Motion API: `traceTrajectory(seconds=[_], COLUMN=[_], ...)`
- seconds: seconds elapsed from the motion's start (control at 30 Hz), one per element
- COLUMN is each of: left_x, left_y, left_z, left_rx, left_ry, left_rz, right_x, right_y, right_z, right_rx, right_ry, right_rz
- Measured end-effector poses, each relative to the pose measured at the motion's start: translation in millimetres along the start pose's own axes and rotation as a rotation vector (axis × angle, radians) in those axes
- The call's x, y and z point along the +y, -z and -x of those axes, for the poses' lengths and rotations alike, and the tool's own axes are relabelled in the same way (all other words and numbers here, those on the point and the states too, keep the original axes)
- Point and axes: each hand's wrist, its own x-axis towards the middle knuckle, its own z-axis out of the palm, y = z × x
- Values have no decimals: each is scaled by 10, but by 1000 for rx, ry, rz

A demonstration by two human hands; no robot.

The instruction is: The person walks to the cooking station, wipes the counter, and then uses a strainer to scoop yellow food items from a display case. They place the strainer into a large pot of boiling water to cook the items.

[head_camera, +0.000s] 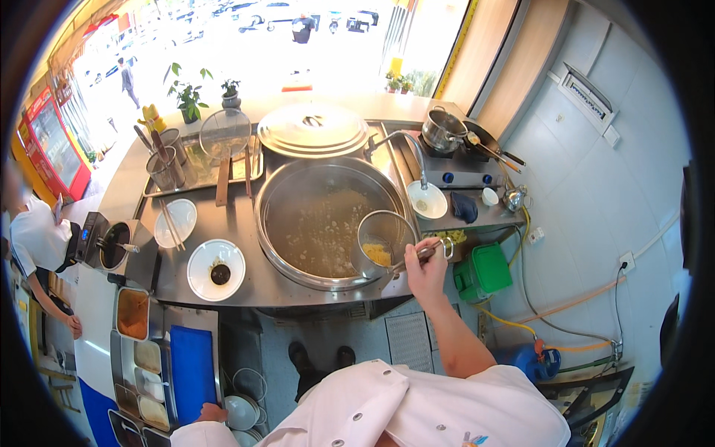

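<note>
My right hand (427,272) grips the handle of a deep metal noodle strainer (385,232) at the near right of a large round pot (271,254). Yellow noodles (377,254) lie in the strainer, over the pot's bubbling, steaming liquid (313,229). Near the blue cloth (191,369) at the lower left is my left hand (212,413), partly hidden by the sleeve; its grip cannot be made out. Left of the pot, a white bowl (201,285) holds dark sauce. Chopsticks (171,223) lie across another white bowl (184,215).
A large metal lid (335,137) lies behind the pot. A faucet (422,162) arches toward a small white bowl (434,204). At right stands a gas stove (458,170) with a steel pot (442,134). Seasoning trays (133,329) line the left; another person (44,237) stands beyond.
</note>
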Motion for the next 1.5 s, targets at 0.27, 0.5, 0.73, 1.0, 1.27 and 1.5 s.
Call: traceTrajectory(seconds=[0.27, 0.5, 0.73, 1.0, 1.27, 1.5], left_x=[-308, -136, -150, -248, -143, -243], left_y=[-478, -269, -306, -391, -285, -369], left_z=[-926, -585, -557, -735, -537, -759], left_rx=[15, 11, 35, 8, 27, -11], left_ry=[-271, -55, -64, -98, -37, -70], left_rz=[-206, 3, -23, -1, 45, 16], right_x=[75, -19, 23, -32, -20, 8], right_y=[-90, 9, -4, 13, 30, 14], right_z=[3, 49, 38, 83, 87, 69], right_rx=[45, 54, 29, 20, 12, 0], right_ry=[49, 9, 26, -2, -11, 13], right_rz=[-53, -78, -62, -91, -100, -108])
